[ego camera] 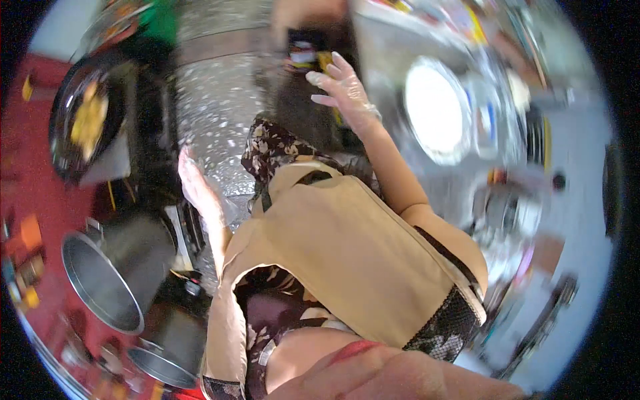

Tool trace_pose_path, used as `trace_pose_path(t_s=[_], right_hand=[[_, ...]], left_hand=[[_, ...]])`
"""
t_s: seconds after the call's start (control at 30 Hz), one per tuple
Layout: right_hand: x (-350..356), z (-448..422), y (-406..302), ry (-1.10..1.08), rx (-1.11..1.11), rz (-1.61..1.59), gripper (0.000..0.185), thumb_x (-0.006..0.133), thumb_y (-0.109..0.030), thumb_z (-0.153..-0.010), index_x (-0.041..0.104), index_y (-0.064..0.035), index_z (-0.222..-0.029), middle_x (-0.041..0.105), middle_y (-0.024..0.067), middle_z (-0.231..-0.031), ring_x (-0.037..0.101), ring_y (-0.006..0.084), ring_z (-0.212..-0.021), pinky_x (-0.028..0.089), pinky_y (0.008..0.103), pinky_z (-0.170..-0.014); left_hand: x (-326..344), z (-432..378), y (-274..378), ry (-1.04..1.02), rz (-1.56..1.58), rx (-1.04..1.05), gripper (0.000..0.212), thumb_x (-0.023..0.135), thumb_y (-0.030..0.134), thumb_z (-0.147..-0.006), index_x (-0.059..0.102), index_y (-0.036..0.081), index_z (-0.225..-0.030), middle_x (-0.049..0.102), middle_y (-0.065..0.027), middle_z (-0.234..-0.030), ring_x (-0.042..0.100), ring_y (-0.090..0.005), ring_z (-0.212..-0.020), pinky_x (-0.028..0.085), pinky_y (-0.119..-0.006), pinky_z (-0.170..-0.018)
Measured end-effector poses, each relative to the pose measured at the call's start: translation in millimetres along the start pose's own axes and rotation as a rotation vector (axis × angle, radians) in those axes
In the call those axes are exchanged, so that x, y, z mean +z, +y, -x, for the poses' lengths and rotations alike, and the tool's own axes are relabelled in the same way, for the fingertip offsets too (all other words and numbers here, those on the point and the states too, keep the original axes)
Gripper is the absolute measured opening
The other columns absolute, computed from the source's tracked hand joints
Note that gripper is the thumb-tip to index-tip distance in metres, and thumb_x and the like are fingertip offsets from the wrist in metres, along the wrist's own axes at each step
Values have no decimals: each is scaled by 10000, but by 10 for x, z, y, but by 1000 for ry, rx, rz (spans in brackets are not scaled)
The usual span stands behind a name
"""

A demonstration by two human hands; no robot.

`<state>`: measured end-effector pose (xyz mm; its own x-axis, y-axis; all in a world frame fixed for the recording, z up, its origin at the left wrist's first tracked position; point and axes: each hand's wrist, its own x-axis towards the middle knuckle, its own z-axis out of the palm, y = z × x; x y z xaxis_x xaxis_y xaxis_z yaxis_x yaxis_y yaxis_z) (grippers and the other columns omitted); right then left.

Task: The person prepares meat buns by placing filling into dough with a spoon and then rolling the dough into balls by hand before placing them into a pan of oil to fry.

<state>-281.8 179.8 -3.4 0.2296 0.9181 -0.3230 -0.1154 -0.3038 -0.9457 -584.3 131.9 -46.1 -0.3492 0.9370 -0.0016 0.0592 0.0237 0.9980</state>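
Note:
My right hand [345, 92], in a clear disposable glove, is raised ahead of me with its fingers apart and nothing in it. My left hand [192, 175] also wears a clear glove. It is seen edge-on at the left of my tan apron [330, 240], above the wet-looking grey floor; its fingers are blurred together and no object shows in it. Left of it is a black pan [60, 125] with yellow food [90, 122]. A bright white round surface with a shiny rim [434, 111] lies to the right of my right hand.
A large metal pot [135, 260] and a smaller one [172, 337] stand at lower left. A clear container [484, 122] is beside the white round surface on the right-hand counter. Blurred items line the right edge. Something green [160, 20] shows at upper left.

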Motion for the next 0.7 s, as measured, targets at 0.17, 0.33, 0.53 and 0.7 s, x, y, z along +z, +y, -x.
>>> trace_pose_path(t_s=[0.17,0.33,0.53,0.7], right_hand=[[-1944,1040,752,515,-182,543,608,679,-137,-836,412,31,-1356,515,179,-1313,510,273,-1198,412,371,-1004],[-3177,1574,667,512,104,1042,507,603,-74,-833,519,-159,-1326,544,115,-1331,556,259,-1172,459,343,-958],[-3575,931,945,-195,-293,1563,455,557,-118,-854,529,-178,-1304,467,105,-1397,519,275,-1206,358,410,-1069],[-3687,740,1177,-217,-503,1608,306,610,-217,-807,664,-131,-1095,595,155,-1166,572,245,-1080,422,426,-946]], left_hand=[[1085,656,65,-589,-83,112,342,502,182,-963,535,30,-1267,557,-131,-1286,500,-239,-1212,361,-358,-1050],[2082,1600,65,-914,-118,28,262,595,178,-916,630,8,-1111,624,-104,-1155,571,-175,-1071,434,-293,-943],[3193,2695,-344,-1251,-107,-81,190,628,187,-853,678,28,-945,671,-87,-739,609,-154,-631,492,-285,-643],[3635,3179,-539,-1025,-49,-155,201,631,205,-876,684,36,-970,660,-65,-712,605,-109,-639,492,-282,-629]])
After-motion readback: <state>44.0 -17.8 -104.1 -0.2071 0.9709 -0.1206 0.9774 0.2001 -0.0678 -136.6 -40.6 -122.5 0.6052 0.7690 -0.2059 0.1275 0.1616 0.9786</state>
